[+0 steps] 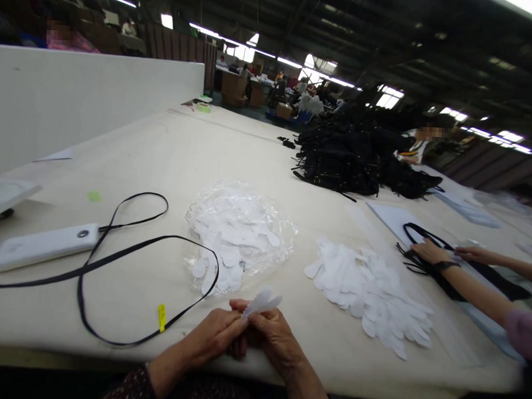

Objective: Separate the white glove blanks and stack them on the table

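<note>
Close to the table's front edge, my left hand [219,334] and my right hand [274,335] meet, both closed on a small white cut piece [261,302]. It is thin and flat, with rounded ends that stick up in a V from between my thumbs; its lower part is hidden by my fingers. Just beyond my hands lies a clear plastic bag [278,223] with many similar white pieces in it, some spilling out at its near side. A loose heap of white pieces [368,292] spreads on the table to the right.
A black strap [149,241] loops across the left side from a white device [47,247]. Black bags [338,161] are piled at the back right. At right, a co-worker's hands [435,254] touch a black item [487,277]. A white partition [98,98] borders the table's left.
</note>
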Tool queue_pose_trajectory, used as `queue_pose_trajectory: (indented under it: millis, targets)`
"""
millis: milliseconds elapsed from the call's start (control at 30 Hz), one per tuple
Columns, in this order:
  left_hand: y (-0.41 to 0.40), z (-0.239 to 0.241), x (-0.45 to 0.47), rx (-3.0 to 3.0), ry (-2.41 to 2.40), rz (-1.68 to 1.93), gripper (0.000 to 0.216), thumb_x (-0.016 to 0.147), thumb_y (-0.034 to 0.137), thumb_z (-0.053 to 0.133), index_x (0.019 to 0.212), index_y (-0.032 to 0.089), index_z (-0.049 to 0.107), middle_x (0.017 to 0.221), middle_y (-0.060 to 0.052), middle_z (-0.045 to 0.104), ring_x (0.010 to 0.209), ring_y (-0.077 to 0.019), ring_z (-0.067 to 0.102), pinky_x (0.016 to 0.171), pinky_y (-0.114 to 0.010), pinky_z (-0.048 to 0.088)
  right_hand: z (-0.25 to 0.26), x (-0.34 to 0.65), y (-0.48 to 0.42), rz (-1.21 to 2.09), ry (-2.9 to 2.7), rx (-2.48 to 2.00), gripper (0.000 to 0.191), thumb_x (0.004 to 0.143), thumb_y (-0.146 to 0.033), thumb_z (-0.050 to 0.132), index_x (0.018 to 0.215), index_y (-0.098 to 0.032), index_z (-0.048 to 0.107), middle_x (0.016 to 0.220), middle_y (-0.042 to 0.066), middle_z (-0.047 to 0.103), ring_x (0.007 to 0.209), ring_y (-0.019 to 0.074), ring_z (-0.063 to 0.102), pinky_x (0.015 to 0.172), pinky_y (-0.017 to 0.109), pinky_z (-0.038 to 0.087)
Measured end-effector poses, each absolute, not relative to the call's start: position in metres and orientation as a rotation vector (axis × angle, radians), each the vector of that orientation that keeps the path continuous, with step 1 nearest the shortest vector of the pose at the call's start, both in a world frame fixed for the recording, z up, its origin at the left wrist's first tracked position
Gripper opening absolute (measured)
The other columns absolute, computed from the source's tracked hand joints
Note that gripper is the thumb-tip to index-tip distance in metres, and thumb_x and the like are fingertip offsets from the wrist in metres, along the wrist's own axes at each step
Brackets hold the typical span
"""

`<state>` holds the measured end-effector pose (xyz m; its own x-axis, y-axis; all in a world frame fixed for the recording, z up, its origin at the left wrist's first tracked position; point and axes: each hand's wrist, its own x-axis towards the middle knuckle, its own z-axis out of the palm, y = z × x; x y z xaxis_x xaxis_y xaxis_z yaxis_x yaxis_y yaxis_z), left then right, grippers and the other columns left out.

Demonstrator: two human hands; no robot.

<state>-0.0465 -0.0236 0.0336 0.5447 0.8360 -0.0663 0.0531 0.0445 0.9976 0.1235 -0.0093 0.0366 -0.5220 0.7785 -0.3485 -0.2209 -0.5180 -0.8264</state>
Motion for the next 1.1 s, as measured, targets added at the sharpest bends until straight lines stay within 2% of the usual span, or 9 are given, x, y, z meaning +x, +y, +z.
queue_pose_trajectory:
  millis: [100, 200, 367, 567, 700, 800, 867, 1000, 1100]
  targets:
    - [-0.024, 0.037, -0.045, 1.432, 0.832, 0.693, 0.06, 0.098, 0.053, 0.031, 0.066, 0.018, 0.066, 0.059, -0.004, 0.067, 0.059, -0.0173, 0.065, 0.064, -0.027, 0.05, 0.039, 0.124, -0.011, 2.084, -1.023, -1.003, 0.053, 0.077, -0.043, 0.074, 0.116, -0.008, 0.068, 0.057, 0.005, 0.068, 0.05, 0.0186, 0.063, 0.056, 0.032, 0.05]
    - [-0.024, 0.041, -0.045, 1.446, 0.853, 0.717, 0.049, 0.098, 0.051, 0.034, 0.083, 0.02, 0.069, 0.066, -0.003, 0.071, 0.065, -0.0186, 0.066, 0.068, -0.028, 0.05, 0.049, 0.128, -0.004, 1.896, -1.105, -1.146, 0.039, 0.074, -0.038, 0.077, 0.102, -0.011, 0.074, 0.063, 0.004, 0.07, 0.059, 0.0166, 0.064, 0.065, 0.032, 0.052]
    - [-0.026, 0.045, -0.053, 1.5, 0.949, 0.78, 0.03, 0.094, 0.044, 0.049, 0.113, 0.028, 0.065, 0.109, -0.005, 0.073, 0.103, -0.0243, 0.066, 0.091, -0.034, 0.048, 0.08, 0.178, 0.034, 1.452, -1.114, -1.412, 0.033, 0.069, -0.044, 0.078, 0.082, -0.013, 0.075, 0.084, 0.009, 0.074, 0.076, 0.0187, 0.066, 0.076, 0.035, 0.054]
    - [-0.017, 0.03, -0.067, 1.205, 1.051, 1.035, 0.051, 0.091, 0.044, 0.052, 0.139, 0.029, 0.045, 0.141, -0.012, 0.058, 0.126, -0.031, 0.057, 0.107, -0.051, 0.043, 0.106, 0.28, 0.112, 0.855, -1.458, -1.865, 0.035, 0.073, -0.046, 0.069, 0.086, -0.014, 0.07, 0.08, 0.006, 0.071, 0.073, 0.0167, 0.065, 0.07, 0.03, 0.054]
    - [0.007, 0.025, -0.098, 1.05, 1.158, 1.271, 0.065, 0.088, 0.05, 0.055, 0.146, 0.028, 0.034, 0.153, -0.013, 0.044, 0.137, -0.0341, 0.046, 0.115, -0.057, 0.035, 0.108, 0.322, 0.14, 0.557, -1.497, -2.126, 0.041, 0.069, -0.035, 0.072, 0.102, -0.011, 0.07, 0.083, 0.012, 0.073, 0.08, 0.025, 0.068, 0.078, 0.04, 0.052]
    - [0.024, 0.031, -0.135, 0.983, 1.363, 1.453, 0.071, 0.085, 0.05, 0.061, 0.147, 0.029, 0.034, 0.157, -0.011, 0.038, 0.141, -0.0352, 0.04, 0.118, -0.059, 0.03, 0.111, 0.326, 0.143, 0.309, -1.52, -2.21, 0.047, 0.07, -0.033, 0.074, 0.113, -0.015, 0.068, 0.114, 0.017, 0.07, 0.107, 0.0331, 0.064, 0.096, 0.049, 0.045]
    - [0.029, 0.037, -0.153, 0.932, 1.492, 1.578, 0.07, 0.084, 0.049, 0.064, 0.146, 0.031, 0.037, 0.156, -0.008, 0.041, 0.142, -0.034, 0.039, 0.118, -0.057, 0.031, 0.113, 0.309, 0.142, 0.159, -1.636, -2.15, 0.041, 0.077, -0.035, 0.069, 0.115, -0.02, 0.067, 0.127, 0.014, 0.065, 0.112, 0.0304, 0.063, 0.1, 0.047, 0.044]
    - [0.033, 0.045, -0.14, 1.042, 1.433, 1.461, 0.047, 0.088, 0.05, 0.057, 0.13, 0.029, 0.056, 0.138, -0.007, 0.061, 0.128, -0.0319, 0.056, 0.108, -0.053, 0.048, 0.108, 0.236, 0.144, 0.266, -1.997, -1.653, 0.025, 0.089, -0.033, 0.056, 0.109, -0.024, 0.07, 0.114, 0.004, 0.073, 0.099, 0.0183, 0.068, 0.096, 0.032, 0.05]
    - [0.042, 0.043, -0.105, 1.387, 1.316, 1.111, 0.038, 0.093, 0.047, 0.049, 0.122, 0.027, 0.063, 0.129, -0.007, 0.067, 0.123, -0.0299, 0.06, 0.108, -0.051, 0.048, 0.094, 0.178, 0.156, 0.324, -2.207, -1.499, 0.025, 0.091, -0.029, 0.055, 0.109, -0.025, 0.07, 0.117, 0.003, 0.072, 0.109, 0.0173, 0.066, 0.101, 0.031, 0.047]
